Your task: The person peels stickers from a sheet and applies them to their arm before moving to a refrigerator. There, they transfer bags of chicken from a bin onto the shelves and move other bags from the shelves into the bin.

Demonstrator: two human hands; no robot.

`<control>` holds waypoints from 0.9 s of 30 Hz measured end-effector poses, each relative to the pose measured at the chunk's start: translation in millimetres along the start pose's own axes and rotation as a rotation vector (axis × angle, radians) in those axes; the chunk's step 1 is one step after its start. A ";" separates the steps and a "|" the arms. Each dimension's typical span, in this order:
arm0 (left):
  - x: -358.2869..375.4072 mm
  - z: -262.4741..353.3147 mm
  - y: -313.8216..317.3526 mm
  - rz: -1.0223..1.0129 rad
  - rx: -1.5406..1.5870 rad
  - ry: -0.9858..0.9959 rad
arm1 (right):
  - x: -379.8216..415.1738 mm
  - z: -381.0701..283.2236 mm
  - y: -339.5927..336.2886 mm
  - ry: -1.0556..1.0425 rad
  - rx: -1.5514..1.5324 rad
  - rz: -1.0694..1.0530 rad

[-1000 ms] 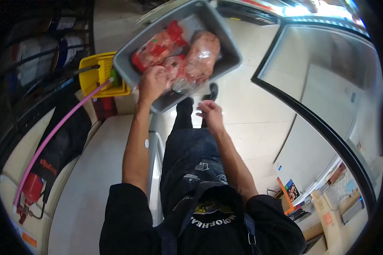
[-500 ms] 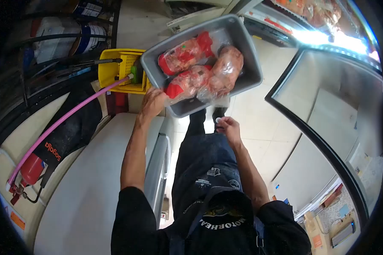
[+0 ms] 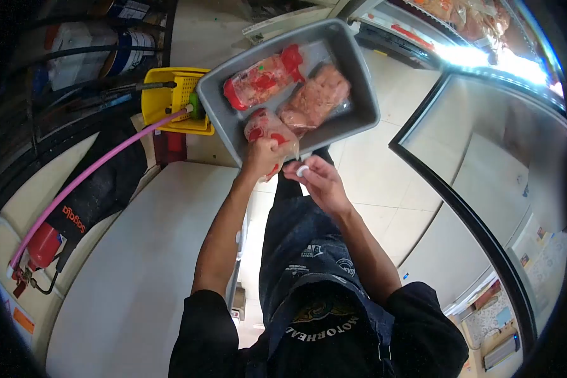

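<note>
A grey plastic tub (image 3: 233, 53) holds several packs of raw meat. My left hand (image 3: 263, 159) is closed on the top of a red-and-clear bag of meat (image 3: 263, 124) at the tub's near edge. Close by on the right, my right hand (image 3: 324, 186) pinches a small white round piece (image 3: 302, 171) whose kind I cannot make out. Another red-and-clear bag of meat (image 3: 261, 82) lies on the left side of the tub. Right of it rests a pinkish meat piece (image 3: 318, 97), perhaps in clear wrap.
A yellow basket (image 3: 151, 104) with a pink hose (image 3: 101, 167) stands left of the tub. A white worktop or lid (image 3: 132, 271) runs along my left. On the right an open glass door (image 3: 485, 138) hangs beside a lit display case (image 3: 460, 53).
My left hand has moved from the tub's rim onto the near meat bag. My right hand has come up and left, close to it. The tub's contents have shifted slightly.
</note>
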State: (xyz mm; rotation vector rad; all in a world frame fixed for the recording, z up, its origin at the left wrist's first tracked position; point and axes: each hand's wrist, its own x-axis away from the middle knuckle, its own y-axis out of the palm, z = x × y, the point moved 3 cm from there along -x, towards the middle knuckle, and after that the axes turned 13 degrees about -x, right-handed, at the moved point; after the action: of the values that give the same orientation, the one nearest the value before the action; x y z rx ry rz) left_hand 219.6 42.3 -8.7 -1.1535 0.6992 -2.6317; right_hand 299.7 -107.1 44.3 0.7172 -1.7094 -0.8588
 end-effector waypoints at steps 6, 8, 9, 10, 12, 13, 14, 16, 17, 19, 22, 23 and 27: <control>-26.1 -21.4 37.1 -0.263 0.752 0.213 | -32.4 6.2 -15.4 -0.109 0.104 0.090; -24.4 -17.2 31.5 -0.202 0.612 0.190 | -32.8 3.9 -18.9 -0.212 0.290 0.194; -24.1 -14.4 30.7 -0.181 0.584 0.112 | -29.3 2.4 -19.8 -0.254 0.386 0.269; -24.7 -14.1 31.3 -0.157 0.556 0.036 | -27.5 2.9 -28.9 -0.299 0.549 0.343; -31.1 -21.9 40.4 -0.058 0.449 0.091 | -24.9 4.9 -51.7 -0.385 0.878 0.485; -29.9 -15.0 37.9 0.001 0.356 0.063 | -21.1 0.7 -51.8 -0.350 0.949 0.555; -30.6 -9.6 36.9 0.056 0.258 0.038 | -20.4 -0.8 -56.5 -0.374 0.972 0.550; -29.5 0.3 38.1 0.120 0.148 0.061 | -17.0 -6.8 -56.2 -0.416 1.024 0.537; -29.4 3.5 38.6 0.153 0.091 0.072 | -11.7 -10.6 -51.1 -0.297 0.992 0.589; -28.1 9.6 43.2 0.165 0.082 0.087 | -9.2 -9.5 -53.6 -0.331 1.091 0.562; -30.2 13.9 44.7 0.126 0.136 0.064 | -13.0 -14.5 -51.2 -0.491 1.422 0.550; -31.2 14.5 45.8 0.103 0.166 0.047 | -14.8 -17.0 -49.6 -0.561 1.563 0.547; -29.9 16.8 44.7 0.086 0.150 0.023 | -24.3 -10.3 -83.8 -0.562 1.367 0.472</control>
State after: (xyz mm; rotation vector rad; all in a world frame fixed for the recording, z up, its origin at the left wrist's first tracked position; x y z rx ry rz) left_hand 251.3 7.9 -39.9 -1.0297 0.5322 -2.5798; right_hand 320.7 -136.9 -35.7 0.8745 -2.7669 0.6548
